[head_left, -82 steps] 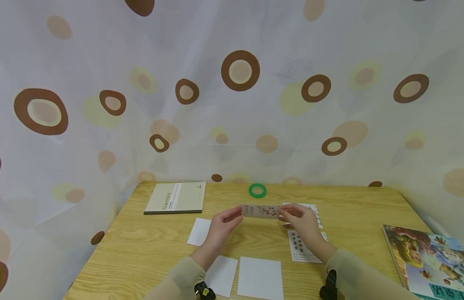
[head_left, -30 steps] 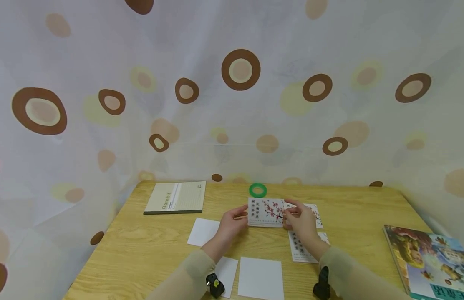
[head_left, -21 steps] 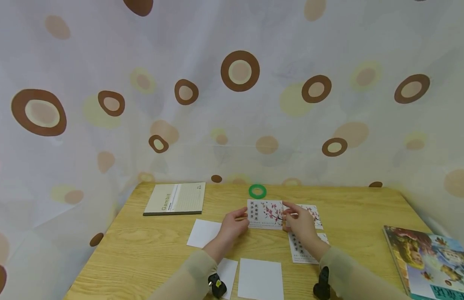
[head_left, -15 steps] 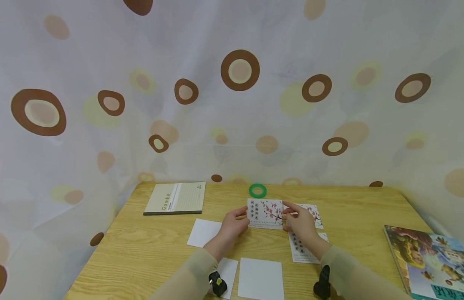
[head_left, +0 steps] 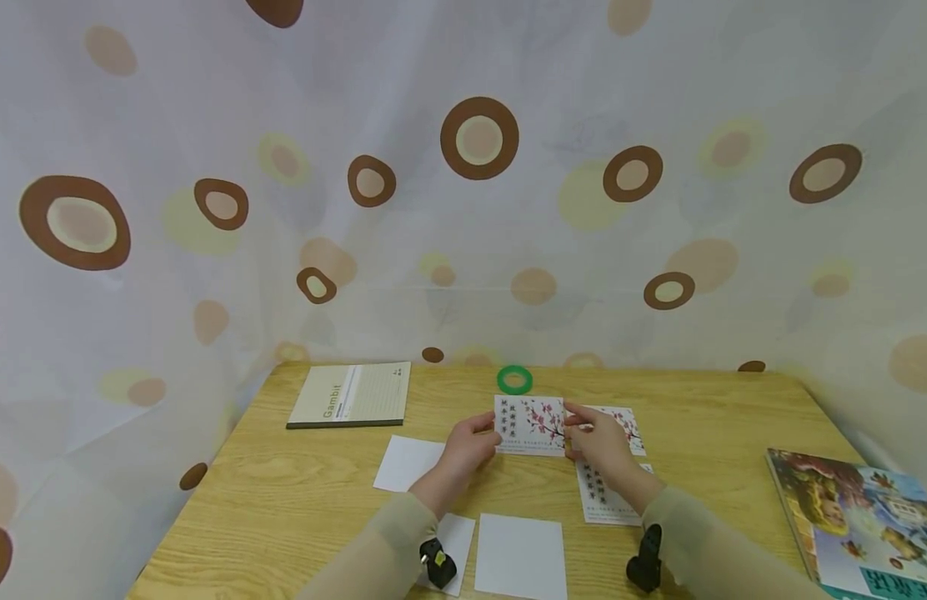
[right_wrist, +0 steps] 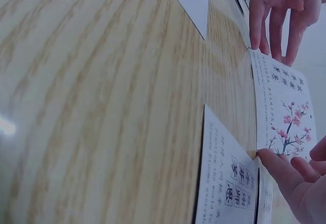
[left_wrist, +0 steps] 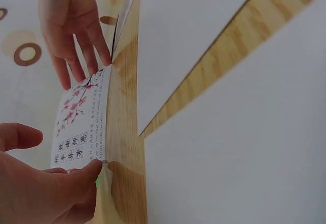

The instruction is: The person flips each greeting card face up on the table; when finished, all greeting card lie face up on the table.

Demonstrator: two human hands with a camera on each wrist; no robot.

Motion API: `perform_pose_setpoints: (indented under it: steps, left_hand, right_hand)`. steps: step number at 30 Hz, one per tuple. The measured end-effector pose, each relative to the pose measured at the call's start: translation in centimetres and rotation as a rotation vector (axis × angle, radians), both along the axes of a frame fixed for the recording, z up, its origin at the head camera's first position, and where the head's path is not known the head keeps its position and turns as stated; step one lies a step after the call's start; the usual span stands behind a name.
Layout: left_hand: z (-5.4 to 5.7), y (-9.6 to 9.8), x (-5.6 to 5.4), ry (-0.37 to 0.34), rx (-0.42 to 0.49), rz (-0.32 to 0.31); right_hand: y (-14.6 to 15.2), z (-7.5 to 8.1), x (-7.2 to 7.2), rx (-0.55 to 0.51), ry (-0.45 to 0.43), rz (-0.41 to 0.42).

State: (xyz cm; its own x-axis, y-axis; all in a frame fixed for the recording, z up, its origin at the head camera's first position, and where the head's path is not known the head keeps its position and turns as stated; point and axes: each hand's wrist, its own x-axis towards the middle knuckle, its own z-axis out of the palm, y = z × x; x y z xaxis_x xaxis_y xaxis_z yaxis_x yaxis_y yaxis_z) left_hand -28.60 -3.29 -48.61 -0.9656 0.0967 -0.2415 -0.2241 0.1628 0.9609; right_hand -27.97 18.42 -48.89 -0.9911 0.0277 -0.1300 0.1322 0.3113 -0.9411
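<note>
A card printed with pink blossom and black characters [head_left: 529, 423] lies flat on the wooden table [head_left: 298, 492]. My left hand [head_left: 473, 443] touches the card's left edge with straight fingertips. My right hand [head_left: 593, 440] touches its right edge the same way. In the left wrist view the card [left_wrist: 81, 117] sits between my left fingertips [left_wrist: 94, 170] and the right hand's fingers [left_wrist: 84, 51]. The right wrist view shows the card [right_wrist: 282, 112] with the left hand's fingers [right_wrist: 275, 25] at its far edge and a right fingertip [right_wrist: 270, 159] at its near edge.
Two more printed cards [head_left: 609, 498] [head_left: 627, 421] lie by my right hand. White paper sheets [head_left: 406, 462] [head_left: 520, 557] lie in front. A green tape ring [head_left: 514, 379] and a notebook [head_left: 351, 395] are at the back, a picture book [head_left: 857, 521] at the right.
2.7 s ago both hands held the card up, edge-on, above the table. It now lies flat, and over the last second hands and card have hardly moved.
</note>
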Motion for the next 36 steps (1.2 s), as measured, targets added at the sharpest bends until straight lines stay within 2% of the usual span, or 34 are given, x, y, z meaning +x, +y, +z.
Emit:
perform_pose_setpoints:
  steps: [7, 16, 36]
  left_hand:
    - [-0.04, 0.19, -0.03, -0.018, 0.027, -0.011]
    - [0.1, 0.19, -0.2, -0.039, 0.006, -0.024]
    - [0.26, -0.28, -0.3, -0.088, 0.122, -0.086]
  right_hand:
    - [-0.14, 0.23, 0.03, 0.036, -0.023, -0.001]
    - [-0.17, 0.55, 0.11, 0.041, -0.037, 0.034]
    - [0.42, 0.88, -0.21, 0.019, -0.119, 0.107]
